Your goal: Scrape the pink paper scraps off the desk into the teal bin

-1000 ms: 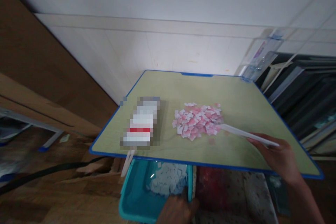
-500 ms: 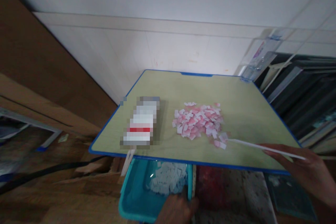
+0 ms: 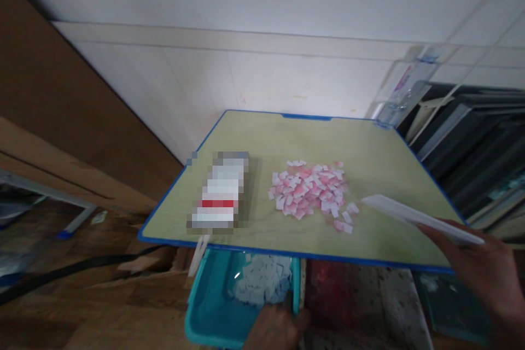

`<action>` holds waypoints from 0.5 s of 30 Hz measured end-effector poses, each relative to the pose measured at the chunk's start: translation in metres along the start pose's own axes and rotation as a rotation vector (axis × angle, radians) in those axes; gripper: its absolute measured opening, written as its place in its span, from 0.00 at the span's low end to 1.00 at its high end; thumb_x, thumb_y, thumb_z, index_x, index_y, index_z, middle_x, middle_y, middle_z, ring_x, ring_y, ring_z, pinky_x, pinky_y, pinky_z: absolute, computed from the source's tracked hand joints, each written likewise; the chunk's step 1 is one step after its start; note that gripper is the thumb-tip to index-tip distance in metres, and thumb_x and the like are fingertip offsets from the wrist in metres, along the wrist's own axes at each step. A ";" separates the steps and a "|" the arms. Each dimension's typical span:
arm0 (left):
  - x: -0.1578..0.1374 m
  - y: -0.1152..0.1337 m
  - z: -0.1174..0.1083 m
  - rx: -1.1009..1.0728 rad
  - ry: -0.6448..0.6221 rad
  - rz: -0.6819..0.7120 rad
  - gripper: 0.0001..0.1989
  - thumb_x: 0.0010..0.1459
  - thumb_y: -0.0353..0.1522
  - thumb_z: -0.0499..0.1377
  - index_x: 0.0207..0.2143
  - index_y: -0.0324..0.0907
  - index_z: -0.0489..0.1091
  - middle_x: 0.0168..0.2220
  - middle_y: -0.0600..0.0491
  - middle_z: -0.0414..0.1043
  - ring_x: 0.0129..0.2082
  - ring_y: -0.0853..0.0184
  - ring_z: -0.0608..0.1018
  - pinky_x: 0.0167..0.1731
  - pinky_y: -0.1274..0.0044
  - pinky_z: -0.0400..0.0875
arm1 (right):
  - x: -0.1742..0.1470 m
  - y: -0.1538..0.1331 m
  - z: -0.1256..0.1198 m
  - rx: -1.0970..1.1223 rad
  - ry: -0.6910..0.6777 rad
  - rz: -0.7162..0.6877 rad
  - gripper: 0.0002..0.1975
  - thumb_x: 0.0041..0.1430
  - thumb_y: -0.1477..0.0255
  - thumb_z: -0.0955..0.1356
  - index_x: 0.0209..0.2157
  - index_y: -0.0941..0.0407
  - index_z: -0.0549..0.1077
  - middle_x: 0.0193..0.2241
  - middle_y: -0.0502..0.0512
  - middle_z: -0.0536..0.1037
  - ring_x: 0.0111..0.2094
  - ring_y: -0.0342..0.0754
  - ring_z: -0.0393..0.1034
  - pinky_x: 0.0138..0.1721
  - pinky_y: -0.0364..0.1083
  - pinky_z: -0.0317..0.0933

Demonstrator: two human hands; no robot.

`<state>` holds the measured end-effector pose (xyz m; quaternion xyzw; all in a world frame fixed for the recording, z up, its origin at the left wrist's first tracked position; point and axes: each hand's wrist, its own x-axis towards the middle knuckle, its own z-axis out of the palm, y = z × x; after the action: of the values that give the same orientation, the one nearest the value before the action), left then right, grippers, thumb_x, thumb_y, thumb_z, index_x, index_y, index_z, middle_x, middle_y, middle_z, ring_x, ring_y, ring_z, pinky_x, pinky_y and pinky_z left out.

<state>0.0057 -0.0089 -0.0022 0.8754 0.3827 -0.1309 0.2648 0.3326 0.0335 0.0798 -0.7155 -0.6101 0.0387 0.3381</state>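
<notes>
My right hand (image 3: 484, 268) grips a flat white strip (image 3: 414, 213), thin and stiff-looking, with its free end over the right part of the small table (image 3: 320, 136). Just left of that end lies a heap of small pink and white paper pieces (image 3: 309, 188), a few of them loose at its lower right. Below the table's front edge, my left hand (image 3: 276, 324) is closed at the right rim of a turquoise basin (image 3: 205, 306); its fingers are partly hidden and dark. Inside the basin is a pile of whitish paper pieces (image 3: 262, 279).
A pixelated white box-shaped item (image 3: 221, 191) with a red band lies on the table's left side. A clear plastic bottle (image 3: 404, 93) stands at the back right corner. Dark flat panels (image 3: 471, 131) lean on the right, and a brown wooden panel (image 3: 82, 82) is on the left.
The white strip has lifted away from the heap's lower right edge and turned, so its broad face shows more. My left hand has hardly moved.
</notes>
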 end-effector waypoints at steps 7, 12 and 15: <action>-0.001 0.001 0.003 -0.009 0.013 -0.031 0.13 0.54 0.22 0.57 0.41 0.40 0.70 0.38 0.41 0.73 0.33 0.54 0.77 0.31 0.68 0.72 | 0.006 0.008 0.003 -0.073 0.020 -0.024 0.12 0.48 0.57 0.68 0.27 0.50 0.79 0.22 0.49 0.81 0.23 0.53 0.76 0.18 0.44 0.66; 0.000 0.001 -0.002 -0.022 -0.029 -0.011 0.14 0.54 0.23 0.58 0.44 0.39 0.69 0.41 0.39 0.72 0.37 0.52 0.76 0.33 0.66 0.72 | 0.011 0.008 0.005 -0.047 0.025 0.072 0.12 0.45 0.59 0.70 0.27 0.52 0.79 0.24 0.50 0.82 0.26 0.54 0.77 0.21 0.44 0.68; -0.001 0.001 -0.003 -0.031 -0.040 -0.010 0.15 0.54 0.22 0.57 0.45 0.39 0.69 0.39 0.40 0.73 0.37 0.52 0.76 0.33 0.66 0.72 | 0.005 0.008 0.000 -0.009 -0.054 0.129 0.13 0.43 0.59 0.70 0.26 0.53 0.79 0.22 0.49 0.81 0.24 0.54 0.77 0.22 0.45 0.69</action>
<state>0.0063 -0.0080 0.0013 0.8664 0.3837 -0.1440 0.2854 0.3407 0.0379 0.0779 -0.7535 -0.5717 0.0769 0.3154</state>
